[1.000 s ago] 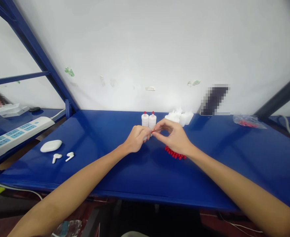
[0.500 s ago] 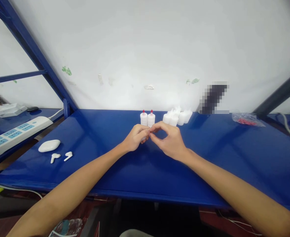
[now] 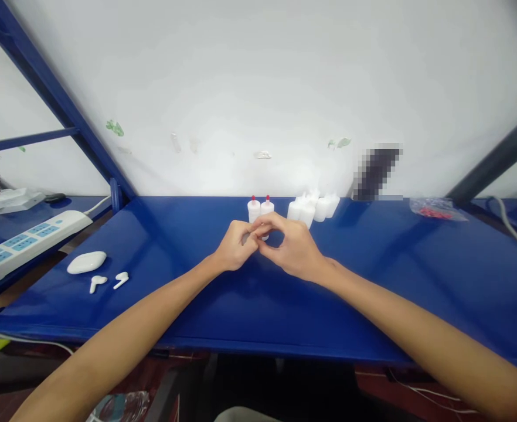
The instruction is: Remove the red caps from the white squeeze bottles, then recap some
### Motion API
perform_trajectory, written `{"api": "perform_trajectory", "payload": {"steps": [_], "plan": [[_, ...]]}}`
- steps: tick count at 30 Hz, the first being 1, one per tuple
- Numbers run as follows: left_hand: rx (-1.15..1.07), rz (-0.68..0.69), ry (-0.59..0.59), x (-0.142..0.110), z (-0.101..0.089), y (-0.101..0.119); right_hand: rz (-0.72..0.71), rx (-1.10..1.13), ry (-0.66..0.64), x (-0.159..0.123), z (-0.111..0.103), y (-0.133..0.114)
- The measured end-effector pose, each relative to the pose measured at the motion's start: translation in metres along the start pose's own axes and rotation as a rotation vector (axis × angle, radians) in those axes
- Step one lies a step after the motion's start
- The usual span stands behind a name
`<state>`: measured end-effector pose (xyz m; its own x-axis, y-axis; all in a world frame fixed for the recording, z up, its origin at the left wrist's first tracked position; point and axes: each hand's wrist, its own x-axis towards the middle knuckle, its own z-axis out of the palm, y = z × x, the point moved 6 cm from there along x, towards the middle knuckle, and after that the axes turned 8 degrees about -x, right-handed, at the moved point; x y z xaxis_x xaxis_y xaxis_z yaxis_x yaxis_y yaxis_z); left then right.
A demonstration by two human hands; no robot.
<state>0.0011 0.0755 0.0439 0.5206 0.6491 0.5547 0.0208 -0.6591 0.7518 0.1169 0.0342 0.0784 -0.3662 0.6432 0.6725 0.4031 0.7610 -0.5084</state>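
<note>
My left hand is closed, its fingers curled and its thumb pointing to the right. My right hand meets it fingertip to fingertip, thumb and forefinger bent into a ring. Whatever lies between the fingers is hidden from me. Just behind the hands, two small white bottles, a left one and a right one, stand upright side by side with red tips. Their lower parts are partly covered by my fingers. To their right stands a group of several white bottles without red tips.
A clear bag with small red pieces lies at the back right of the blue table. At the left are a white earbud case, two earbuds and a power strip. A blurred dark patch is against the wall.
Both hands have shifted slightly left, and the right fingers now reach further over the left hand. The view has turned a little; the bottles stand as before.
</note>
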Motion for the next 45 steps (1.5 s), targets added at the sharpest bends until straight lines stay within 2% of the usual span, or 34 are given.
{"api": "perform_trajectory", "payload": {"steps": [2,4,7,9,12,15,17,20,23,25,30,35,39,45], "plan": [[0.027,0.028,0.038,-0.001,-0.004,-0.001,-0.034,-0.023,-0.042,0.005,0.000,-0.001],[-0.015,-0.013,0.053,-0.001,-0.011,-0.006,-0.037,-0.071,-0.012,0.011,-0.006,0.004],[0.018,-0.099,0.225,0.001,-0.035,-0.015,0.004,-0.223,0.056,0.018,-0.013,0.020],[0.119,-0.119,0.295,0.001,-0.048,-0.020,0.013,-0.343,-0.010,0.020,-0.009,0.032],[0.228,-0.110,0.184,0.003,-0.047,-0.027,0.009,-0.470,-0.145,0.018,0.004,0.045],[0.258,-0.087,-0.007,0.002,-0.033,-0.034,0.000,-0.539,-0.218,0.015,0.014,0.048],[0.248,-0.093,-0.089,0.002,-0.025,-0.037,-0.006,-0.583,-0.255,0.014,0.017,0.047],[0.226,-0.118,-0.123,0.003,-0.023,-0.040,-0.028,-0.668,-0.272,0.010,0.012,0.042],[0.212,-0.129,-0.156,0.003,-0.022,-0.039,-0.046,-0.688,-0.243,0.004,-0.005,0.038],[0.211,-0.124,-0.169,0.003,-0.022,-0.036,-0.017,-0.649,-0.273,-0.002,-0.016,0.041],[0.106,-0.150,-0.222,0.000,-0.015,-0.027,0.150,-0.583,-0.496,-0.017,-0.033,0.053],[0.137,-0.089,-0.321,-0.003,0.001,-0.011,0.095,-0.588,-0.683,-0.027,-0.027,0.042],[0.329,-0.013,-0.296,-0.003,0.007,-0.004,0.068,-0.619,-0.726,-0.032,-0.021,0.039],[0.522,-0.045,-0.118,-0.001,-0.003,-0.006,0.083,-0.612,-0.704,-0.033,-0.018,0.041]]}}
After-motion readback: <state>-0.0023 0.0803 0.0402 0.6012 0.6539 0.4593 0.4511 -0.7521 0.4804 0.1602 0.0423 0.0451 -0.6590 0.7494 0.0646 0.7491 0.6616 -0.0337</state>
